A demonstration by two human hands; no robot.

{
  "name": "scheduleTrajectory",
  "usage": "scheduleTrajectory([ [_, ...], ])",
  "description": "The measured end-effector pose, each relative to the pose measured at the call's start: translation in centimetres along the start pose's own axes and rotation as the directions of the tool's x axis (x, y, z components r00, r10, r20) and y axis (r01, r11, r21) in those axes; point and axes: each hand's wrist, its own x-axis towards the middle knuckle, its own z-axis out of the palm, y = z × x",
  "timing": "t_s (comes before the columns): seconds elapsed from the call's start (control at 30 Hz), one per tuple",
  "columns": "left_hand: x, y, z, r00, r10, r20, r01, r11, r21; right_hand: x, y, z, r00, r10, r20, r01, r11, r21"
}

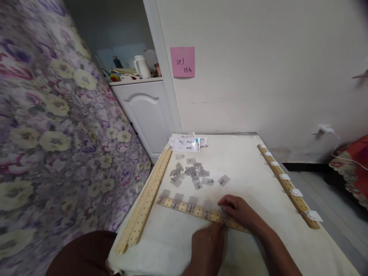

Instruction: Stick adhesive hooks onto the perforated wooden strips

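A light wooden strip with holes (184,207) lies across the near part of the cloth-covered table. Several clear plastic squares, each with a small metal piece (190,206), sit along its left portion. My left hand (207,245) is closed, its fingertips at the strip's near edge. From the right, my right hand (237,210) reaches over the strip with curled fingers, thumb and index close together. A small shiny metal bit (224,220) shows between the hands; what the fingers grip is mostly hidden. Farther back lies a loose pile of similar clear squares (193,171).
More wooden strips (145,199) lie along the table's left edge. At the right edge, another strip (296,201) carries several white tabs (296,192). Clear packaging (184,144) rests at the back. A floral curtain (71,126) hangs left; a pink note (183,62) is on the wall.
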Motion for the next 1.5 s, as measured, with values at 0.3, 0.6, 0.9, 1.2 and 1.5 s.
scheduleTrajectory([
  [0.3, 0.0, 0.1, -0.1, 1.000, 0.001, 0.001, -0.001, 1.000, 0.006, -0.2, -0.3, 0.0, 1.000, -0.025, -0.013, 0.025, 1.000, -0.010],
  [0.6, 0.0, -0.1, 0.1, 1.000, 0.007, -0.021, -0.007, 1.000, 0.016, -0.1, -0.4, -0.1, 1.000, -0.019, 0.019, 0.020, 0.999, -0.030],
  [0.9, -0.3, 0.1, 0.1, 0.997, 0.037, -0.061, -0.037, 0.999, -0.003, -0.5, -0.6, -0.5, 0.998, 0.022, 0.067, -0.022, 1.000, -0.005],
  [1.2, -0.2, -0.1, -0.1, 0.998, 0.037, -0.042, -0.039, 0.999, -0.033, -0.7, -1.2, -0.6, 0.997, 0.030, 0.075, -0.029, 1.000, -0.007],
  [1.5, -0.1, 0.1, -0.2, 0.999, 0.027, -0.036, -0.028, 1.000, -0.014, -0.6, -0.8, -0.4, 0.997, 0.030, 0.070, -0.029, 0.999, -0.013],
])
